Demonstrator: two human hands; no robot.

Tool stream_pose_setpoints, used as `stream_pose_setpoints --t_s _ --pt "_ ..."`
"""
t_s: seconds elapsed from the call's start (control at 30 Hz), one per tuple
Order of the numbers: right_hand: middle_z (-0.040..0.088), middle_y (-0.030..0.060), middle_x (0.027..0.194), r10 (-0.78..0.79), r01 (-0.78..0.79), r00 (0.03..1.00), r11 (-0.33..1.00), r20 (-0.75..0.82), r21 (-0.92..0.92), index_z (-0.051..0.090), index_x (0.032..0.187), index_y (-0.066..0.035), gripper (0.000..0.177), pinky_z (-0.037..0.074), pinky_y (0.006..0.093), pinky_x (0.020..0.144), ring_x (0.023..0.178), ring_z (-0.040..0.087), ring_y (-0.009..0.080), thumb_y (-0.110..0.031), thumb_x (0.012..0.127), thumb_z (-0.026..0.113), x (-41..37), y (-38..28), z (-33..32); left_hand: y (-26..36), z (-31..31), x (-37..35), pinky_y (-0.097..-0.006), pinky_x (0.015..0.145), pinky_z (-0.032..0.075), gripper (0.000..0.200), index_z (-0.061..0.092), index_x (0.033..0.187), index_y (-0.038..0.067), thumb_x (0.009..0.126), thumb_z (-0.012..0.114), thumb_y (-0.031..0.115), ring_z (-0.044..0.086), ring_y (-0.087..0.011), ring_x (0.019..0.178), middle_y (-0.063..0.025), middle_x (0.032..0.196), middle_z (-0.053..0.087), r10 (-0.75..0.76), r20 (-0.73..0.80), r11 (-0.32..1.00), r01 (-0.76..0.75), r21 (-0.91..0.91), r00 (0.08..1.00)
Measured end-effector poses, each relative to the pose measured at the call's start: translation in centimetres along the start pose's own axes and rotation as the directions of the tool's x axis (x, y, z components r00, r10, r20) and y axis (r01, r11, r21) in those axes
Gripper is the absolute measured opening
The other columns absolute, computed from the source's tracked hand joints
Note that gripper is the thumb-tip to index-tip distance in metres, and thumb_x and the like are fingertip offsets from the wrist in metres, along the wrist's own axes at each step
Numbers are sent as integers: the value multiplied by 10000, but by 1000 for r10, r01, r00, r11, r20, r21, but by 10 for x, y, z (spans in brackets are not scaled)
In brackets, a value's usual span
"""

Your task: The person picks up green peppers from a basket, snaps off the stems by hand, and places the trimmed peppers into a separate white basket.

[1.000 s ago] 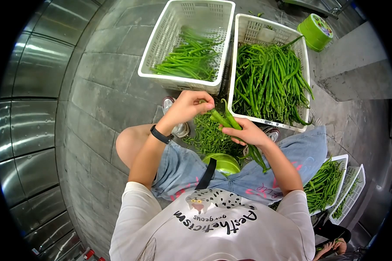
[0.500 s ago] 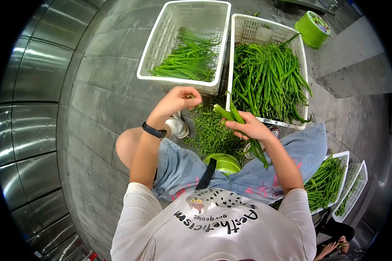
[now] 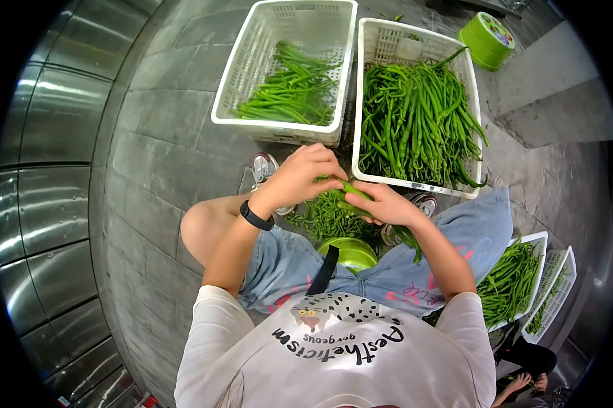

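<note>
Long green peppers (image 3: 356,193) are held in my right hand (image 3: 386,204), their lower ends hanging below the palm. My left hand (image 3: 310,173), with a black band on its wrist, has its fingertips pinched at the upper ends of these peppers, close to my right fingers. Beneath both hands, a pile of small green pieces (image 3: 327,219) lies on the floor between my shoes. In front, the left white crate (image 3: 226,102) holds a smaller heap of long peppers, and the right white crate (image 3: 415,183) is filled with many more.
A green round stool (image 3: 486,42) stands at the back right beside a grey pillar base. Another green round object (image 3: 350,253) is between my legs. White baskets with green peppers (image 3: 514,282) are at the right. Another person's hands (image 3: 524,382) show at the lower right.
My left hand has moved right and closed in on the peppers in my right hand. The peppers now lie lower and more covered by my fingers.
</note>
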State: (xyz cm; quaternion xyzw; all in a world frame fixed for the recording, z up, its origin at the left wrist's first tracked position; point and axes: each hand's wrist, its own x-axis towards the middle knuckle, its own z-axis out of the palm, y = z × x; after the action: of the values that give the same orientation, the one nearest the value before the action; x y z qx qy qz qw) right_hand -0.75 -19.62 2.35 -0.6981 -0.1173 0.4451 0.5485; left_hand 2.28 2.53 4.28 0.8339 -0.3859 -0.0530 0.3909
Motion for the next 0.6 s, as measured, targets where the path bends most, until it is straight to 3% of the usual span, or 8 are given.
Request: stream_pose_setpoints --t_s 0.13,0.3,0.4,0.5,0.53,0.57,0.6 --pt "488 2 549 -51 62 990 995 -133 76 555 1007 -64 353 384 216 408 456 496 69 -405 952 480 4 7 4 5 8 0 -345 688 410 124 648 794 51 723 722 121 525 -247 759 -50 753 568 1 -134 994 14 105 991" --pt "485 -5 573 19 39 982 954 -189 298 529 1017 -61 363 363 203 402 441 456 66 -415 952 479 9 4 18 5 26 6 -347 682 401 141 631 779 57 697 731 113 542 -242 757 -44 746 568 50 -346 949 63 308 937" --pt "492 -4 592 -3 91 980 896 -197 435 517 1013 -57 360 349 200 403 436 434 64 -410 951 486 18 5 19 3 24 10 -349 662 414 123 635 790 49 714 722 91 551 -254 734 -68 739 580 16 -510 974 102 204 860" --pt "496 -14 610 33 85 979 827 -199 555 512 1019 -60 310 326 194 405 462 430 54 -349 921 565 15 -1 6 1 6 9 -307 666 442 96 641 818 19 773 702 78 557 -206 701 -56 755 602 -161 -597 972 231 41 786" --pt "493 -13 608 66 89 969 804 -238 588 521 1010 -52 275 320 196 401 453 425 54 -310 924 564 13 -2 0 -7 6 5 -277 722 446 89 636 844 10 842 658 96 565 -166 735 -35 780 611 -411 -561 911 305 -277 718" --pt "490 -13 607 100 93 958 780 -270 619 530 1002 -45 240 314 197 397 444 420 53 -270 927 563 12 0 -6 -12 2 2 -286 771 451 149 618 902 14 902 604 162 549 -140 768 -12 809 582 -671 -397 670 284 -686 626" --pt "484 -15 602 114 120 950 724 -289 679 532 1012 -30 232 302 208 395 438 411 57 -230 910 586 12 5 -12 -24 -2 -5 -305 795 453 166 601 935 21 919 579 184 539 -137 787 -12 816 560 -773 -234 382 139 -914 589"
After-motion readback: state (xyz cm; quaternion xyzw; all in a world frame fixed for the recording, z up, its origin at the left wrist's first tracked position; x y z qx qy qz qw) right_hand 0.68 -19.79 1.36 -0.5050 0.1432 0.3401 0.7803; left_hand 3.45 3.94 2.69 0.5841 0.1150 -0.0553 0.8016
